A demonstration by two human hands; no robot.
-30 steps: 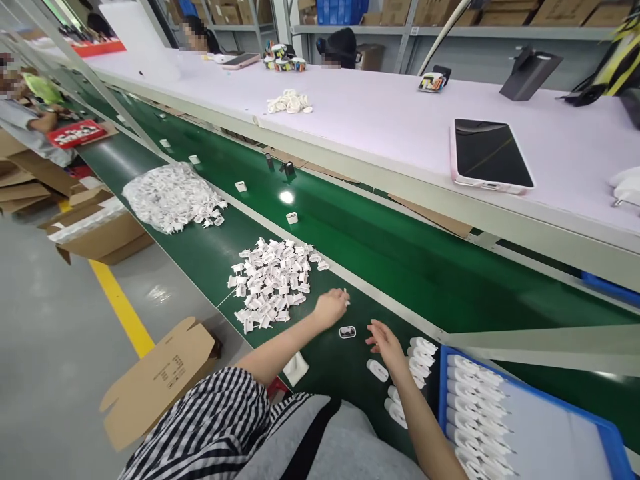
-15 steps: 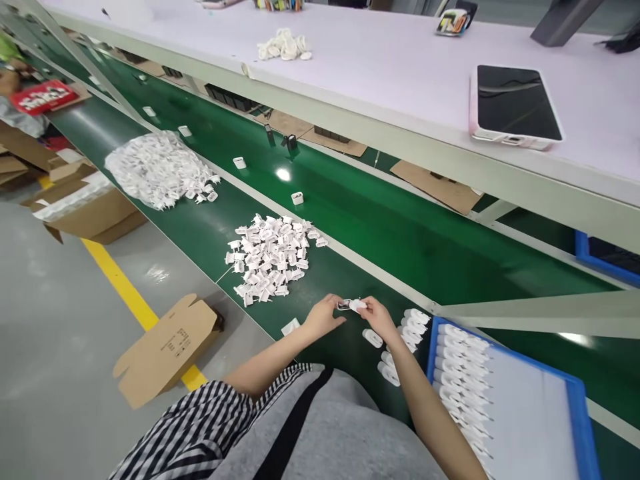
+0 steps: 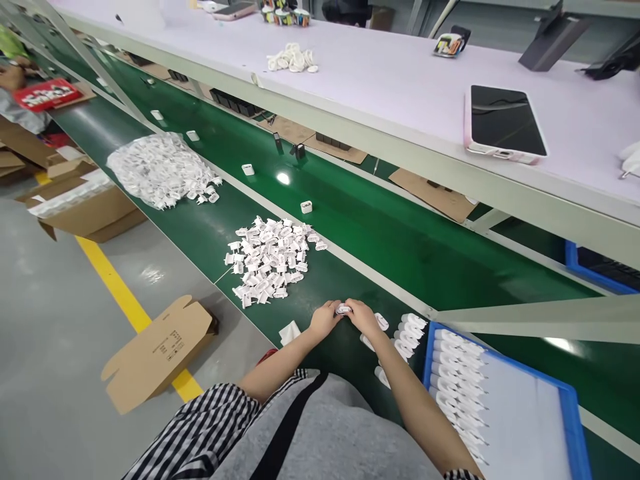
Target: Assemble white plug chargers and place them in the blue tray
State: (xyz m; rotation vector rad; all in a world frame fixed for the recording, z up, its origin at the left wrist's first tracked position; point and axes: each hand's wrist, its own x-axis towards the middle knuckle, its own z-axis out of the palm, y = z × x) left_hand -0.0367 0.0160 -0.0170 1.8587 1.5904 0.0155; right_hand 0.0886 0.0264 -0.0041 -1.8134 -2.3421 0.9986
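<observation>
Between my hands, over the green bench strip, is a small white oval charger housing [image 3: 343, 309] with its open end up. My left hand [image 3: 325, 320] pinches its left side and my right hand [image 3: 362, 316] grips the right side, fingertips almost meeting. Just right of my right hand lies another white oval piece [image 3: 381, 321], and a further one [image 3: 367, 342] is partly covered by my forearm. Ahead and to the left is a loose pile of white plug parts [image 3: 273, 260] with pins. A short row of white pieces [image 3: 409, 335] lies beyond my right forearm.
At right, a blue-rimmed tray [image 3: 530, 381] holds a column of white pieces. A green conveyor [image 3: 360, 233] runs behind, under a shelf bearing a phone [image 3: 506, 122]. A bag of white parts [image 3: 160, 170] lies farther left. A cardboard box [image 3: 163, 350] is at lower left.
My right hand has moved left, and both hands now close around one housing. A white oval piece now lies beside my right hand where none showed before. The view has tilted slightly.
</observation>
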